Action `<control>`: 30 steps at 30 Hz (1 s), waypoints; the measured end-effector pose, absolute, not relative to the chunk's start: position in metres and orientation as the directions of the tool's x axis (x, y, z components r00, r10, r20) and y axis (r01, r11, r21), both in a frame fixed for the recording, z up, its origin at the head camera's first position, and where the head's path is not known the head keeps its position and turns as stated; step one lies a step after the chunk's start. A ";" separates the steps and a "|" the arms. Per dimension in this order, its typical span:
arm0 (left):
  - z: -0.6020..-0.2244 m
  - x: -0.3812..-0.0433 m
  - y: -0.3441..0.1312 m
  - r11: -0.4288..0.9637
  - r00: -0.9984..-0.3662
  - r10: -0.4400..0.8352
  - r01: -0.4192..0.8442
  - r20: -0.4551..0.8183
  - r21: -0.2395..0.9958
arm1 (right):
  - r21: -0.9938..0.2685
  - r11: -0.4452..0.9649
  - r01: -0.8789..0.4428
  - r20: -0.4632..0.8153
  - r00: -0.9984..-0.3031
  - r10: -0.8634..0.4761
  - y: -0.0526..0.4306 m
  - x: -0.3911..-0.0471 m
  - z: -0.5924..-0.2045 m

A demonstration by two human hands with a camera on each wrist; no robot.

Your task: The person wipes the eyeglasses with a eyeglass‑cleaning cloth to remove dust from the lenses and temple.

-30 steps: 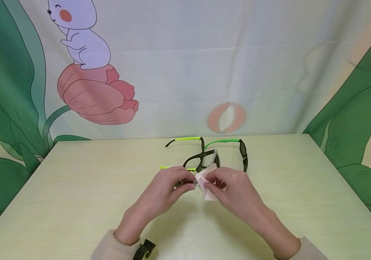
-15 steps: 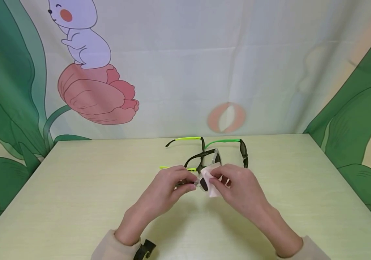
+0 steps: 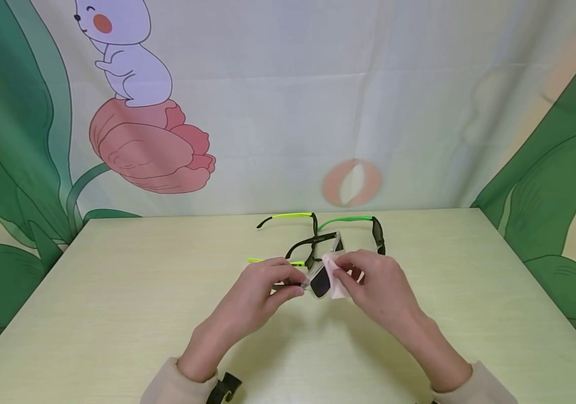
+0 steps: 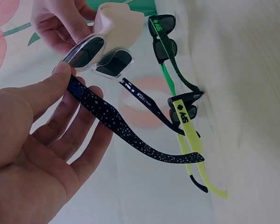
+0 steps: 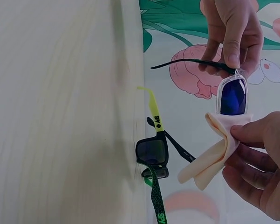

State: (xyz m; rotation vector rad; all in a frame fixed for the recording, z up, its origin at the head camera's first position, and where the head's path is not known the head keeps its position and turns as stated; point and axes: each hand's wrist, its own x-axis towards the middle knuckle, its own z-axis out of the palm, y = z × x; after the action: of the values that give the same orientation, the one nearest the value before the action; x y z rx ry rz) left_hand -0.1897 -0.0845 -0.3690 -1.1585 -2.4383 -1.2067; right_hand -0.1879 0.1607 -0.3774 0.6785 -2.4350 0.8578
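Between the left hand [image 3: 260, 294] and the right hand [image 3: 379, 289], clear-framed sunglasses [image 3: 320, 283] and cloth [image 5: 214, 157] block the way. Behind, yellow-armed sunglasses [image 4: 189, 129] and green-armed sunglasses [image 3: 378, 231] are obstacles; the tabletop [image 3: 116, 292] leaves passage on both sides.

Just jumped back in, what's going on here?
The person's left grip pinches clear-framed, dark-lensed sunglasses by one end, above the pale wood-grain table. The right grip holds a pale pink cloth over part of the front, leaving one lens mostly exposed. On the table sit black-framed sunglasses with yellow temples and another black pair with green temples.
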 end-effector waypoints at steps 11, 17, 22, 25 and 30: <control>-0.370 -0.190 -0.083 0.375 -0.673 0.574 0.722 0.467 0.581 | -0.465 0.663 -0.586 0.534 -0.784 -0.318 0.157 -0.183 -0.374; -0.371 -0.190 -0.083 0.378 -0.681 0.573 0.713 0.456 0.590 | -0.459 0.659 -0.596 0.525 -0.781 -0.340 0.154 -0.179 -0.373; -0.371 -0.190 -0.082 0.386 -0.689 0.573 0.705 0.444 0.595 | -0.460 0.638 -0.618 0.527 -0.768 -0.363 0.151 -0.175 -0.374; -0.370 -0.190 -0.081 0.395 -0.690 0.573 0.705 0.441 0.589 | -0.446 0.614 -0.651 0.550 -0.741 -0.386 0.149 -0.174 -0.375; -0.370 -0.190 -0.079 0.393 -0.683 0.571 0.715 0.456 0.578 | -0.423 0.590 -0.688 0.588 -0.703 -0.399 0.148 -0.173 -0.376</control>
State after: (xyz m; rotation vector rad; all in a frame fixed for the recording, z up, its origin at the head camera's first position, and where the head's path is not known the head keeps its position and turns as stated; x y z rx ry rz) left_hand -0.1899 -0.0790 -0.3697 -1.1506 -2.4637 -1.1628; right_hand -0.1733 0.1484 -0.3755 0.8700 -2.3861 0.8999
